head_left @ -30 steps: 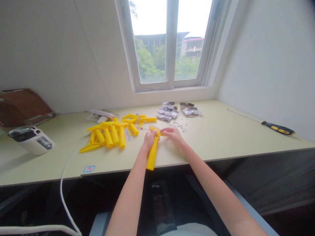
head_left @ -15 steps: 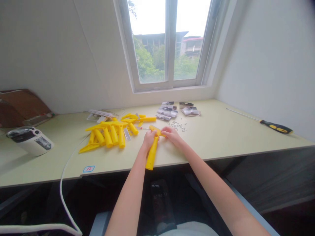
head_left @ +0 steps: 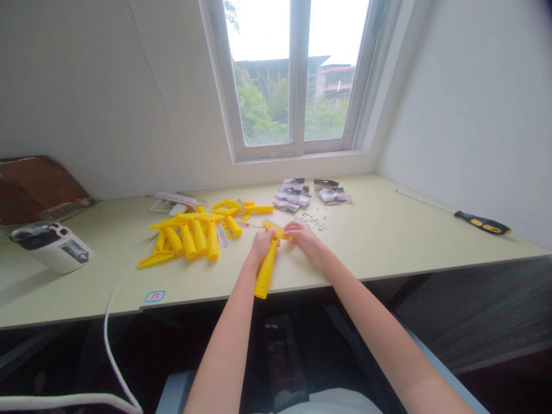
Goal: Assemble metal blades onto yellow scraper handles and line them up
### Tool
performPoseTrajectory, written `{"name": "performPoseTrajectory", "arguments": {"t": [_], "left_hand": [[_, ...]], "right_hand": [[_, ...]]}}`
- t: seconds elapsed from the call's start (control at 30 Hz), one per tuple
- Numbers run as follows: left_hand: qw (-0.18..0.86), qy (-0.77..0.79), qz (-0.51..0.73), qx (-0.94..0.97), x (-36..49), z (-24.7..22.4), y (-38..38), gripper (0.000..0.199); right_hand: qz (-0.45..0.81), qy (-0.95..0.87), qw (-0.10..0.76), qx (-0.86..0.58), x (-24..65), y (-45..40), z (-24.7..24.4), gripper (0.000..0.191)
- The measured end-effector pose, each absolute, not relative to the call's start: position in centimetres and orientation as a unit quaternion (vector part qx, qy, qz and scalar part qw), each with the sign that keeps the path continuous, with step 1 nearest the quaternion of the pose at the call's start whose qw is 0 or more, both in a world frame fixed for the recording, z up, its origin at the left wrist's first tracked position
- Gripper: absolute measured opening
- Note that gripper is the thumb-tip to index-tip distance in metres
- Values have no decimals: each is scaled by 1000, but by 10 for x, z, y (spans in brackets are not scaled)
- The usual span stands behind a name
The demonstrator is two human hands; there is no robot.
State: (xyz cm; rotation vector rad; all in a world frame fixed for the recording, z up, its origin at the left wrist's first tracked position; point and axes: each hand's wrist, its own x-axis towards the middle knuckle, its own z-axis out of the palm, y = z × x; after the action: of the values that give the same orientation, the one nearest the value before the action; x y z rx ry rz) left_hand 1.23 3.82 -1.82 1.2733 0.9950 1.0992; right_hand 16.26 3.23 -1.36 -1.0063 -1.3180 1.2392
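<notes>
A yellow scraper (head_left: 266, 270) is held between both hands near the table's front edge, its handle pointing down toward me and its wide head away. My left hand (head_left: 261, 244) is closed round the left side, where head and handle meet. The fingers of my right hand (head_left: 299, 234) pinch the right end of the head. A thin grey strip lies along the head. Beyond my hands, small metal screws (head_left: 314, 219) are scattered on the table. Several more yellow scrapers (head_left: 190, 238) lie piled to the left.
Black-and-white packets (head_left: 292, 195) lie at the back of the table (head_left: 388, 230). A long screwdriver (head_left: 483, 223) rests at the right. At the left stand a white container (head_left: 64, 250) and a brown box (head_left: 38, 187); a white cable (head_left: 107, 328) hangs over the front edge.
</notes>
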Motion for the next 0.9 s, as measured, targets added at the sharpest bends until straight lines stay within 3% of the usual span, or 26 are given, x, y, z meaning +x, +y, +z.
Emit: {"name": "performPoseTrajectory", "arguments": {"t": [0.2, 0.3, 0.43, 0.57, 0.9], "left_hand": [[560, 427, 475, 528, 12, -18, 38, 17], [561, 428, 480, 522, 12, -17, 39, 16], [564, 429, 478, 519, 13, -15, 38, 15], [562, 436, 476, 518, 13, -13, 36, 14], [562, 429, 478, 521, 14, -14, 37, 15]], "right_hand": [[449, -563, 526, -453, 165, 36, -11, 23], [252, -542, 561, -572, 181, 40, -11, 21], [22, -533, 493, -688, 206, 40, -15, 25], [-15, -546, 405, -733, 212, 38, -20, 23], [-62, -633, 326, -700, 193, 45, -17, 25]]}}
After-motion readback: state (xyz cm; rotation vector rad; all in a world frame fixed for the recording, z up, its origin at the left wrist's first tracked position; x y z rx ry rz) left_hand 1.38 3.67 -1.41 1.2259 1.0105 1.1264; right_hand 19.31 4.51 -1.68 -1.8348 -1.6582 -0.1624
